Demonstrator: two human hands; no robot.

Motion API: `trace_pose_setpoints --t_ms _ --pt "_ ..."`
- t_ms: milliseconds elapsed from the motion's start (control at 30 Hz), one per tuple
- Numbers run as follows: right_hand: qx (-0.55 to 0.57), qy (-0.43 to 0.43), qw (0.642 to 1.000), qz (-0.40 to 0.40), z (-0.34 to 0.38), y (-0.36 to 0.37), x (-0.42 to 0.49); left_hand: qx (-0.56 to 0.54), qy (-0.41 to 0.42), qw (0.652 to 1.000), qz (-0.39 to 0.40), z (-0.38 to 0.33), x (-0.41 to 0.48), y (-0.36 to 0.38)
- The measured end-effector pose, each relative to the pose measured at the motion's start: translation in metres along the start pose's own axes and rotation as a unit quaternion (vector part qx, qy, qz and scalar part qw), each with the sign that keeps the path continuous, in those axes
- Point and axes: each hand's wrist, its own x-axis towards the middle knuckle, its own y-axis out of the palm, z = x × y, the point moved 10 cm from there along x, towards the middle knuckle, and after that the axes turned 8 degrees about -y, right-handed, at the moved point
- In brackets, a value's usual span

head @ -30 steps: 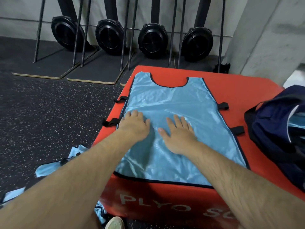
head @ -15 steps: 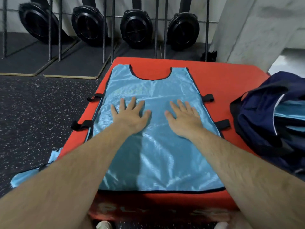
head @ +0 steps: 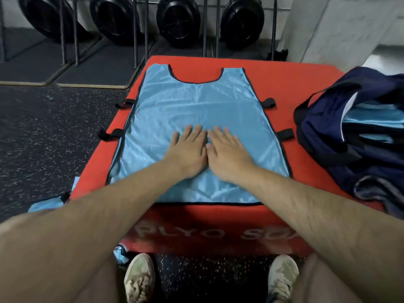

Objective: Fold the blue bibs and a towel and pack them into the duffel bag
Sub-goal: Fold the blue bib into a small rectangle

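Observation:
A light blue bib (head: 196,106) with black trim and black side straps lies flat on the red plyo box (head: 295,84), neck hole away from me. My left hand (head: 188,152) and my right hand (head: 227,154) press flat on its lower middle, side by side and touching, fingers together and holding nothing. The navy duffel bag (head: 323,132) sits open on the box's right side with folded blue bibs (head: 371,119) inside. A grey towel (head: 376,191) lies by the bag's near end. More blue bib cloth (head: 48,203) lies on the floor at the left.
Black speckled rubber floor (head: 43,138) lies left of the box. Upright rowing machines (head: 179,20) stand along the back wall on mats. A concrete pillar (head: 338,29) rises at the back right. My shoes (head: 140,278) stand against the box's front.
My hands slid from apart to together at the bib's centre and lower down. The camera tilted downward, bringing my feet into view.

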Motion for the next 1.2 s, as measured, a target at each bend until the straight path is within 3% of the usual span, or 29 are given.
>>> trace_pose_setpoints --t_ms 333,467,533,600,667,733,867,1200 --pt "-0.068 0.090 0.993 0.037 -0.094 -0.013 -0.069 0.021 -0.118 0.993 -0.004 0.105 -0.053 -0.005" --pt "-0.052 0.106 0.993 0.011 -0.114 -0.021 -0.086 -0.009 -0.131 0.991 -0.019 0.128 -0.068 -0.013" --pt "-0.097 0.025 0.993 -0.061 -0.089 -0.036 -0.089 -0.026 -0.069 0.996 -0.054 0.097 -0.082 -0.023" --pt "-0.107 -0.121 0.982 -0.102 -0.039 -0.044 -0.099 -0.052 0.062 0.992 -0.100 0.045 -0.106 -0.036" --pt "-0.074 -0.242 0.965 -0.064 0.004 -0.037 -0.114 -0.014 0.179 0.978 -0.110 0.001 -0.132 -0.032" --pt "-0.092 -0.285 0.954 -0.006 0.026 -0.023 -0.124 0.045 0.233 0.966 -0.099 -0.018 -0.143 -0.017" --pt "-0.071 -0.275 0.958 -0.026 0.032 -0.029 -0.125 -0.012 0.261 0.962 -0.083 -0.023 -0.135 -0.021" --pt "-0.115 -0.165 0.977 -0.077 0.039 -0.032 -0.113 -0.078 0.171 0.977 -0.099 -0.018 -0.122 -0.029"
